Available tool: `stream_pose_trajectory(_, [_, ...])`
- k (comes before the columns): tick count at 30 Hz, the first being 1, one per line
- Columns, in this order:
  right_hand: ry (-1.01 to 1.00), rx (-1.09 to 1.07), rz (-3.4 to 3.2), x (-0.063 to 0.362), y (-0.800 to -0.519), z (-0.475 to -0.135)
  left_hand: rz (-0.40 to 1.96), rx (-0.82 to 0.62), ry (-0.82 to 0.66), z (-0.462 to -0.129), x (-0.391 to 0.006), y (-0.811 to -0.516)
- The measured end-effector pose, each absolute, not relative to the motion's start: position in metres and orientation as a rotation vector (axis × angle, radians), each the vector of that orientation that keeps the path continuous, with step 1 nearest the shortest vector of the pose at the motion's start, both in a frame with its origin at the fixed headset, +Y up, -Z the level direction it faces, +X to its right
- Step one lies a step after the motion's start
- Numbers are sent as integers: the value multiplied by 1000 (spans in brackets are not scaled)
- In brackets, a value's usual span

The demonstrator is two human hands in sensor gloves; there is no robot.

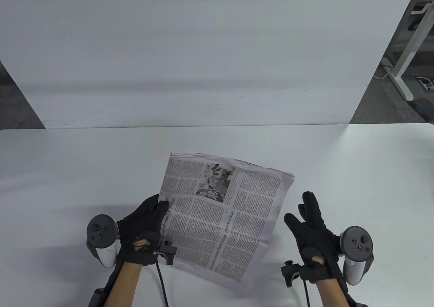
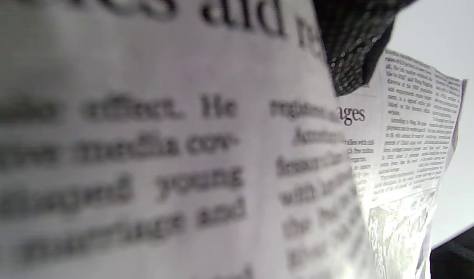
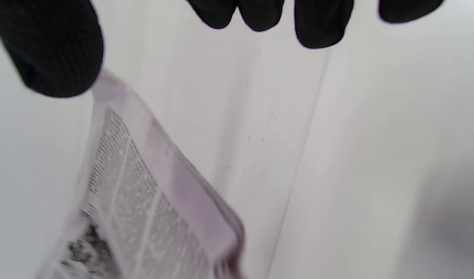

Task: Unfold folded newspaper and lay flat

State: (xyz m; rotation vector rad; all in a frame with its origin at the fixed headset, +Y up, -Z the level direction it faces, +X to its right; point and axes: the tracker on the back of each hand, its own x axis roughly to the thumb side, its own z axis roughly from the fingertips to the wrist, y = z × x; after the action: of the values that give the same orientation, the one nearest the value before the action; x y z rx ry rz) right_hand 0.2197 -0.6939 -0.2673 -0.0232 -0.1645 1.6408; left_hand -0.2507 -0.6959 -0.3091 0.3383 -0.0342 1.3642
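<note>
A folded newspaper [image 1: 220, 212] is held tilted above the white table [image 1: 356, 171], near its front middle. My left hand [image 1: 149, 225] grips the paper's left edge, thumb on top of the page. The left wrist view is filled by blurred print of the newspaper [image 2: 163, 155], with a gloved finger [image 2: 353, 46] at the top. My right hand [image 1: 308, 225] is open with its fingers spread, just right of the paper and apart from it. In the right wrist view the fingertips [image 3: 318, 23] hang over the table, and the paper's corner [image 3: 151, 201] lies below left.
A second white table [image 1: 203, 49] stands beyond the far edge of the near one. A white desk leg [image 1: 403, 63] and cables on grey floor are at the top right.
</note>
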Motion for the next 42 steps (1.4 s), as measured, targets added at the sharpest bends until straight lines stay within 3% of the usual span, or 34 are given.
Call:
stream_pose_trajectory(8, [223, 208, 1351, 187, -719, -278, 1542, 247, 56, -314, -246, -721])
stream_pose_trajectory(18, [451, 358, 1271, 155, -728, -279, 1549, 123, 38, -318, -235, -729])
stream_pose_trajectory(22, [488, 379, 1219, 151, -728, -278, 1474, 152, 44, -316, -241, -724])
stream_pose_trajectory(25, [482, 340, 1193, 153, -728, -277, 1309, 289, 63, -310, -245, -712])
stream_pose_trajectory(28, [446, 286, 1172, 158, -730, -278, 1106, 362, -101, -307, -238, -697])
stream_pose_trajectory(31, [403, 207, 1157, 165, -731, -279, 821, 196, -398, -305, -212, -682])
stream_pose_trajectory(34, [361, 119, 1169, 174, -734, -279, 575, 149, -532, -293, -177, -675])
stream_pose_trajectory(42, [374, -15, 1158, 185, -743, -279, 344, 70, -858, -253, -91, -681])
